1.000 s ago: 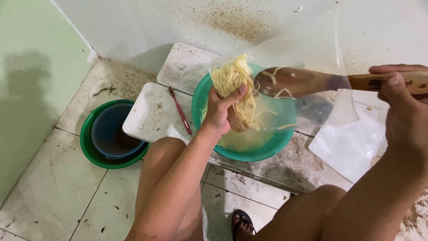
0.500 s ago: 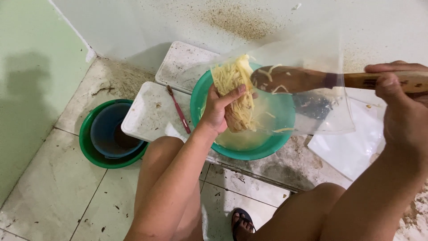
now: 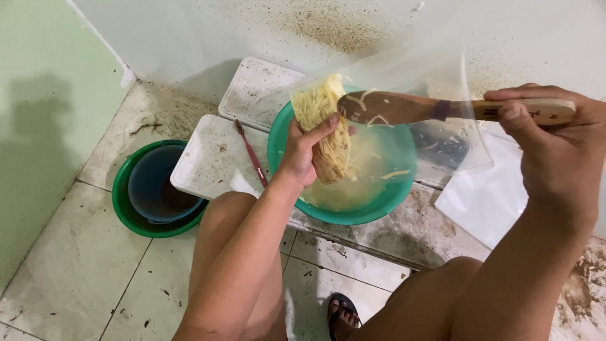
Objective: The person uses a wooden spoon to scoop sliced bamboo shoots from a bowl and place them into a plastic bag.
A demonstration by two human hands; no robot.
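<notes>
Pale yellow noodle strands [image 3: 325, 123] fill a clear plastic bag [image 3: 404, 95] above the round green basin [image 3: 372, 211]; left hand [image 3: 303, 155] grips its bottom, right hand [image 3: 549, 148] clasps a wooden paddle [image 3: 404, 108].

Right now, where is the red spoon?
In the head view, the red spoon lies on the white tray, left of the green basin and the left hand.
</notes>
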